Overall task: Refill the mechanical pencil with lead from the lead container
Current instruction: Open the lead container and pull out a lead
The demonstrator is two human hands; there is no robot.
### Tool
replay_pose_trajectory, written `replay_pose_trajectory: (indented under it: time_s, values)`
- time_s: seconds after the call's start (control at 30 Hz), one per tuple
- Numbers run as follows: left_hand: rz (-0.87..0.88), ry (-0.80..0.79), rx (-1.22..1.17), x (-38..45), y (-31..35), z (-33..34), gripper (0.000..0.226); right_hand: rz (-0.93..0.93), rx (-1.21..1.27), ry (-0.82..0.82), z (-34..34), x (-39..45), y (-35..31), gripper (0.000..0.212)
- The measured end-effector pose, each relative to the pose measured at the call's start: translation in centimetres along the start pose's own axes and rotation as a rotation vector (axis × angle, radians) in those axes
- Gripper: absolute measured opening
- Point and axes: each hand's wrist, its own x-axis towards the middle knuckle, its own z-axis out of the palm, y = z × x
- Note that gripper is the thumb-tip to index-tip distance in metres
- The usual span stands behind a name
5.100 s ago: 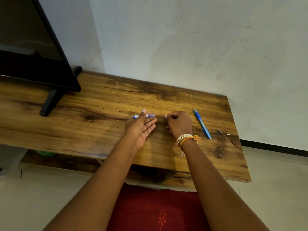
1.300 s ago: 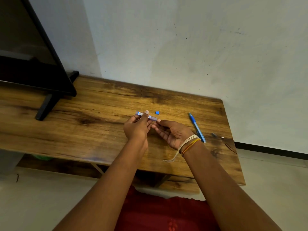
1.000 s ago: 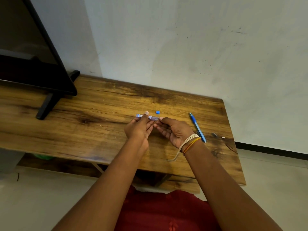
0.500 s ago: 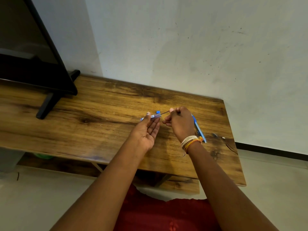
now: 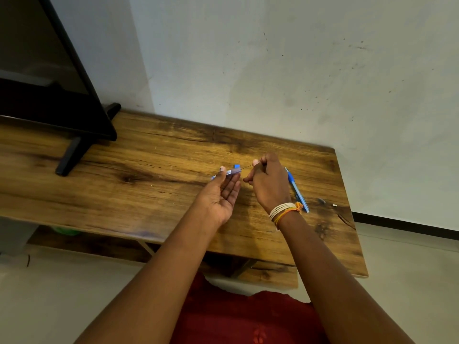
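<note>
My left hand (image 5: 218, 194) holds the slim clear-blue lead container (image 5: 229, 173) between thumb and fingertips, palm turned up, above the wooden table (image 5: 149, 184). My right hand (image 5: 267, 184) pinches a thin dark lead (image 5: 246, 167) whose far end still points into the container's open mouth. The container's small blue cap (image 5: 236, 166) lies on the table just behind the container. The blue mechanical pencil (image 5: 296, 191) lies on the table to the right, partly hidden by my right hand.
A black TV with its stand foot (image 5: 72, 155) occupies the table's left end. A small dark part (image 5: 321, 200) and a tiny white piece (image 5: 334, 205) lie near the table's right edge. The wall is close behind the table.
The cap came off and now lies on the table. My right hand turned over, pinched a lead and has drawn it out of the container to the right.
</note>
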Motion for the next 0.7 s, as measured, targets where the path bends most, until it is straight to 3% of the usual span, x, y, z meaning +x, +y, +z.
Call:
replay_pose_trajectory:
  time_s: [0.2, 0.3, 0.4, 0.47, 0.6, 0.7]
  values:
    - [0.013, 0.028, -0.008, 0.4, 0.1, 0.0, 0.017, 0.051, 0.014, 0.126, -0.5, 0.7, 0.6, 0.012]
    - [0.011, 0.057, -0.018, 0.4, 0.2, 0.1, 0.019, 0.299, 0.281, 0.209, -0.8, 1.5, 0.5, 0.019]
    - [0.002, 0.065, 0.006, 0.3, 0.0, 0.3, 0.021, 0.606, 0.720, 0.103, -0.5, 1.6, -0.1, 0.015]
    - [-0.006, 0.057, 0.048, 0.3, -0.2, 0.4, 0.019, 0.672, 0.888, 0.016, -0.2, 0.9, -0.7, 0.016]
    - [-0.039, 0.040, 0.153, 0.4, -0.3, 0.4, 0.015, 0.680, 1.021, -0.038, -0.1, 0.4, -1.3, 0.019]
    - [-0.015, 0.049, 0.307, 0.5, -0.4, 0.3, 0.011, 0.695, 1.019, -0.033, -0.3, 0.6, -1.3, 0.033]
